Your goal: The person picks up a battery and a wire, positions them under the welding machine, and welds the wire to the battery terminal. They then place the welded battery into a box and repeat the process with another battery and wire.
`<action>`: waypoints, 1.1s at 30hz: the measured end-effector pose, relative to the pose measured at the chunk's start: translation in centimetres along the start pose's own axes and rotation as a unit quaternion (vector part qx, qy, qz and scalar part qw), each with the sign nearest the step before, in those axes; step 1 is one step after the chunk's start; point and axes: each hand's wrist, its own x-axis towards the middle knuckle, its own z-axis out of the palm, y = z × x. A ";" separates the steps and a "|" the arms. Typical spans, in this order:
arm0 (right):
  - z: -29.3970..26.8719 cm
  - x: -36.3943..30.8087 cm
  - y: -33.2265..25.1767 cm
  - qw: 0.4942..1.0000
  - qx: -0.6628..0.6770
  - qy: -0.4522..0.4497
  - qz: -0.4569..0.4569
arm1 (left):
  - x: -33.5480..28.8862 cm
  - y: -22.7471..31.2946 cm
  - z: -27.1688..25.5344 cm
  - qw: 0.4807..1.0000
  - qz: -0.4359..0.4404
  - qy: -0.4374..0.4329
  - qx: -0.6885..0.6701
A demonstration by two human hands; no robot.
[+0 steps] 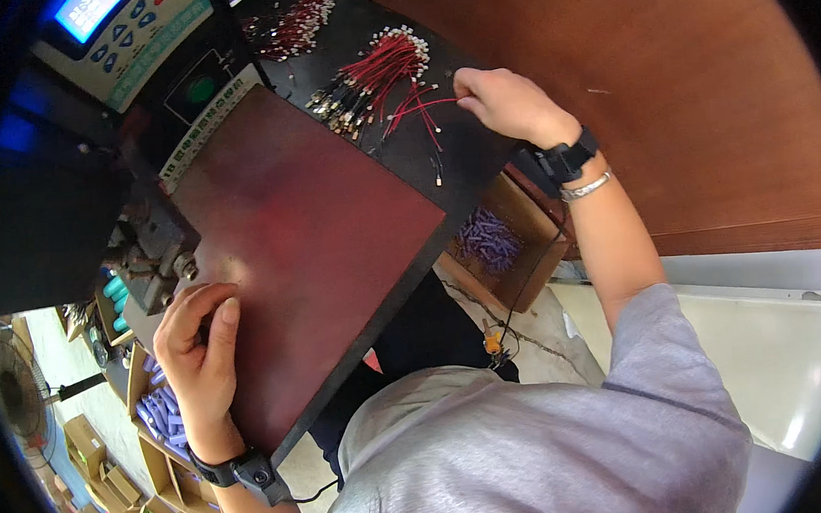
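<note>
Now your right hand (pixel 512 107) pinches a red wire (pixel 437 102) beside the wire pile (pixel 386 65) on the black table (pixel 479 153); whether your curled left hand (pixel 198 349) grips anything, I cannot tell.

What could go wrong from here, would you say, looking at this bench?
The red wire pinched in the right hand runs out from among other loose wires, so pulling it might drag or tangle them.
The left hand is close to the metal tip of the machine, so it could perhaps be pinched if that part moves.
</note>
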 end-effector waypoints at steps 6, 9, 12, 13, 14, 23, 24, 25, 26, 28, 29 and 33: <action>-4.9 -3.1 -3.8 0.995 0.022 0.100 0.008 | -0.2 0.5 -0.1 1.000 0.021 0.007 0.022; -6.6 -4.8 -5.5 0.987 0.055 0.149 -0.008 | -0.5 0.8 -0.5 1.000 0.012 -0.006 0.019; -8.2 -7.2 -9.1 0.973 0.146 0.169 -0.053 | -1.5 0.8 -0.6 0.999 -0.012 0.003 -0.048; -8.5 -7.9 -10.4 0.968 0.159 0.174 -0.081 | -2.1 1.6 -0.8 0.971 -0.110 -0.021 -0.210; -8.5 -8.7 -11.4 0.963 0.172 0.180 -0.104 | -2.7 1.6 -0.5 0.953 -0.139 -0.040 -0.265; -4.5 -11.0 -16.8 0.963 0.169 0.128 -0.167 | -8.5 3.5 -0.7 0.829 -0.197 -0.064 -0.520; -4.2 -11.2 -17.2 0.964 0.170 0.118 -0.168 | -9.1 3.6 -1.0 0.841 -0.202 -0.041 -0.501; -3.9 -11.4 -17.6 0.965 0.171 0.110 -0.168 | -9.6 3.5 -1.4 0.852 -0.206 -0.021 -0.480; -3.6 -11.5 -18.0 0.964 0.172 0.106 -0.170 | -9.9 3.7 -1.6 0.852 -0.209 -0.017 -0.480; -3.2 -11.7 -18.7 0.962 0.183 0.108 -0.173 | -10.5 4.2 -1.9 0.858 -0.263 0.022 -0.442; -3.0 -11.7 -19.1 0.962 0.184 0.104 -0.175 | -10.9 4.2 -2.3 0.858 -0.260 -0.012 -0.443; -2.7 -12.0 -20.2 0.961 0.175 0.086 -0.193 | -12.3 3.8 -2.5 0.857 -0.220 -0.082 -0.458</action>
